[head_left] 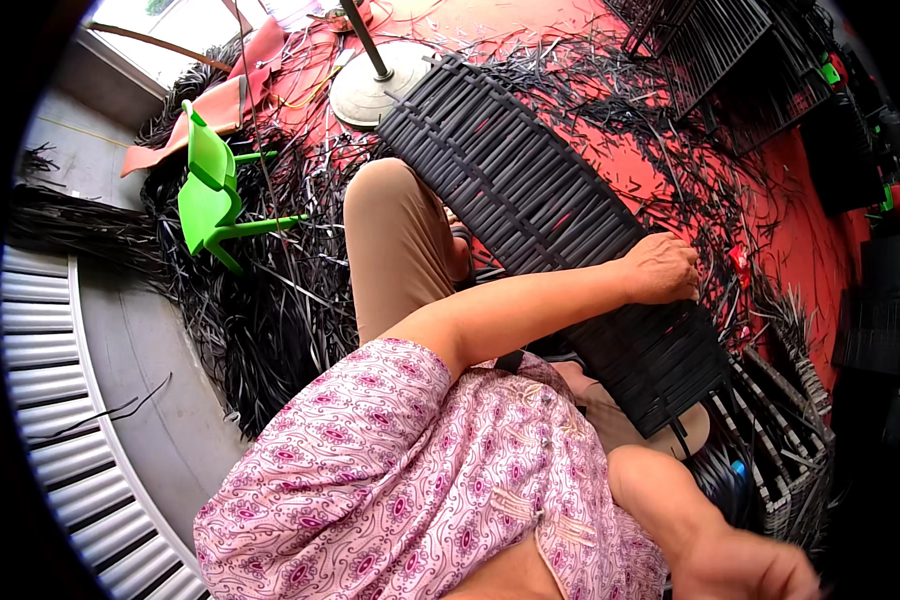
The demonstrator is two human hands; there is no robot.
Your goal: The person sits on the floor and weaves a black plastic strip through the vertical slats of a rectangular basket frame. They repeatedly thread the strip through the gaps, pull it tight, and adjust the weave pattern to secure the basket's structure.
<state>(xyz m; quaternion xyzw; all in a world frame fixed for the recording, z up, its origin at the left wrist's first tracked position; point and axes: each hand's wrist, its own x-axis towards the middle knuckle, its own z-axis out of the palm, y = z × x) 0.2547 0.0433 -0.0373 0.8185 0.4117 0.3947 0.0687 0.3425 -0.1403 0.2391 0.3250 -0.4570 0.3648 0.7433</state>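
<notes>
A long black woven panel (530, 190) of flat strips on a frame lies slanting across my lap, its near end at the lower right. My left arm reaches across it. My left hand (662, 268) is closed at the panel's right edge, fingers curled over that side; the fingertips are partly hidden. Away from the panel, at the lower right, my right hand (755, 568) is raised near the picture's rim. Its fingers are curled in and slightly smeared by motion. Whatever it may hold is hidden.
Loose black strips (260, 330) cover much of the red floor (610, 150). A green plastic chair (210, 185) stands at left, near a round pole base (375, 85). Dark slatted frames (715, 60) are at far right, and a strip-wrapped frame (780, 430) stands beside my right knee.
</notes>
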